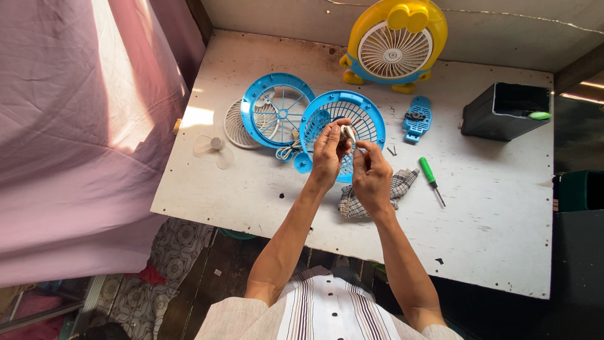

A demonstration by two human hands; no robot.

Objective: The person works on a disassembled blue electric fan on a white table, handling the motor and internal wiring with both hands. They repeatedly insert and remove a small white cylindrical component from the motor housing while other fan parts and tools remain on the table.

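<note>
While the fingertips of the left hand [329, 151] and the right hand [371, 173] pinch together on a small white plastic part [348, 132], both hands hover above a round blue plastic fan grille [371, 116]. Beneath the right hand lies a checked grey cloth [402, 182], with a green-handled screwdriver [430, 176] near it on the white painted table [491, 220]. Another blue ring-shaped fan frame [277, 110] lies left of the grille, and a yellow and blue toy-shaped fan [393, 44] stands behind.

Table: white board [503, 239].
Far: yellow fan [393, 43].
Left: blue grilles [277, 110], clear blade [212, 150].
Right: black box [503, 112].
Middle: screwdriver [431, 179], checked cloth [397, 186].
</note>
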